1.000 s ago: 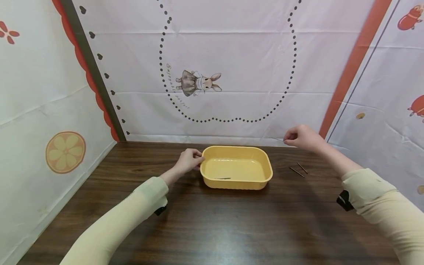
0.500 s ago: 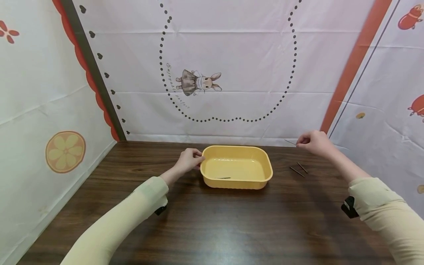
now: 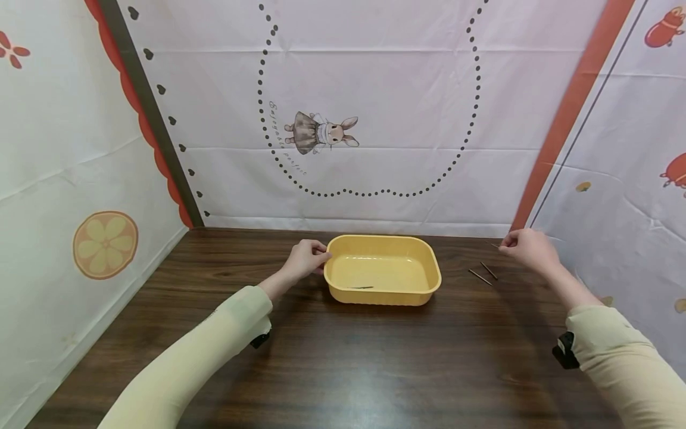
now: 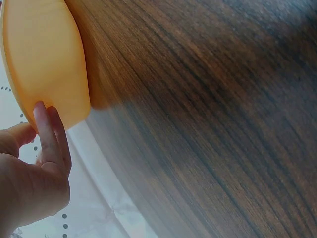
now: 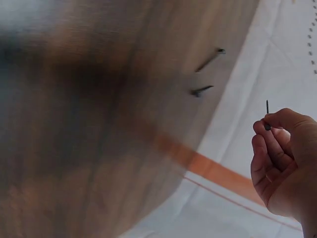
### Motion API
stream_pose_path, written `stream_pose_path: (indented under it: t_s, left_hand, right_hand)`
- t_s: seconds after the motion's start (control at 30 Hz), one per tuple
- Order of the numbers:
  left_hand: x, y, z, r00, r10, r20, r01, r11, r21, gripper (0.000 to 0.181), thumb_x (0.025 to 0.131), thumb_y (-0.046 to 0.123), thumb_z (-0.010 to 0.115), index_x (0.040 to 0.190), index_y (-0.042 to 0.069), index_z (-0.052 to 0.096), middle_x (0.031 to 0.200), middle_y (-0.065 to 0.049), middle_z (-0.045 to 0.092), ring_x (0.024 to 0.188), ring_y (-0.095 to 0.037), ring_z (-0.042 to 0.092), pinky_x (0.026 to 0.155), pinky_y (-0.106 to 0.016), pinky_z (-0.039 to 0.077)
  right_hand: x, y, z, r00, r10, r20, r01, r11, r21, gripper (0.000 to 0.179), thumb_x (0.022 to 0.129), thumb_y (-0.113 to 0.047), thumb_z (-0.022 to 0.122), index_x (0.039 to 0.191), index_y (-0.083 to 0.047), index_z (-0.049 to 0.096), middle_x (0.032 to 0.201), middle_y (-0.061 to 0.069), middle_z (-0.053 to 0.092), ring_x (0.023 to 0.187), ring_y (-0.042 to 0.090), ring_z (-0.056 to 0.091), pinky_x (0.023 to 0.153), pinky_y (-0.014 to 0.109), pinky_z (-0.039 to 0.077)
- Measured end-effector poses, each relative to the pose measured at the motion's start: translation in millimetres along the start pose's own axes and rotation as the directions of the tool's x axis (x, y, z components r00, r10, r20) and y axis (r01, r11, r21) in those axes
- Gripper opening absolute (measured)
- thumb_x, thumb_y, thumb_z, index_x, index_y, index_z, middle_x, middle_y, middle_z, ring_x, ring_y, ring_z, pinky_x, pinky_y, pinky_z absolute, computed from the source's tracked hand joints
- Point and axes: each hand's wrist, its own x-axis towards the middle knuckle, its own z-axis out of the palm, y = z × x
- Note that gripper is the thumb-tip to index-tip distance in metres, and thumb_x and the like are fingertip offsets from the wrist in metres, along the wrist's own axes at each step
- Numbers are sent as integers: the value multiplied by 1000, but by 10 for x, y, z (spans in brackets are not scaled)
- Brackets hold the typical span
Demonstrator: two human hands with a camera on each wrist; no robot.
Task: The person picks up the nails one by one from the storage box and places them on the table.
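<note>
My left hand (image 3: 305, 261) pinches the left end of a yellow plastic tray (image 3: 383, 299), thumb at the rim and fingers against the outer wall. In the left wrist view the fingertips (image 4: 43, 119) press the tray's side. Inside the tray, close to its front wall, lies a thin dark piece (image 3: 361, 288), too small to make out. My right hand (image 3: 530, 249) is above the table at the back right. In the right wrist view it pinches a dark nail (image 5: 267, 106) between thumb and finger, head down by the fingertips and shaft pointing up.
Two more nails, one farther back (image 3: 489, 271) and one nearer (image 3: 480, 277), lie on the dark wood table (image 3: 354, 363) between the tray and my right hand. A printed cloth (image 3: 370, 173) hangs behind the table and along both sides.
My right hand has moved right and down toward the table with the nail, past the two lying nails. My left hand and the tray have stayed in place.
</note>
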Motion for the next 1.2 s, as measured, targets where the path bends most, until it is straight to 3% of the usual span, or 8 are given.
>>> stream_pose_path:
  t_s: [0.4, 0.6, 0.87, 1.2]
  left_hand:
    - [-19, 21, 1, 1000, 1, -8, -1, 1000, -10, 26, 95, 11, 64, 114, -7, 65, 108, -27, 70, 81, -31, 74, 63, -28, 64]
    - [-19, 23, 2, 1000, -3, -9, 2, 1000, -5, 26, 95, 11, 63, 114, -7, 65, 109, -27, 70, 83, -32, 74, 62, -27, 64]
    - [-32, 22, 3, 1000, -7, -9, 7, 1000, -7, 26, 95, 11, 64, 114, -7, 65, 109, -26, 70, 71, -16, 71, 66, -32, 65]
    - [-34, 31, -1, 1000, -1, -10, 0, 1000, -16, 25, 95, 11, 64, 112, -8, 65, 108, -27, 70, 73, -20, 72, 62, -28, 64]
  right_hand:
    - [-221, 234, 270, 986, 159, 42, -161, 986, 37, 19, 90, -18, 63, 83, -2, 70, 76, 12, 69, 65, 20, 56, 51, 28, 43]
    - [-289, 253, 361, 983, 179, 28, -180, 983, 31, 18, 87, -18, 63, 83, -3, 71, 76, 12, 69, 65, 21, 58, 50, 27, 40]
    - [-333, 278, 416, 974, 213, 71, -215, 977, 9, 19, 88, -21, 63, 82, -4, 70, 73, 10, 66, 64, 21, 55, 48, 28, 38]
    - [-374, 267, 477, 970, 235, 62, -234, 972, -18, 19, 88, -22, 64, 78, -6, 66, 73, 9, 64, 65, 22, 56, 49, 30, 39]
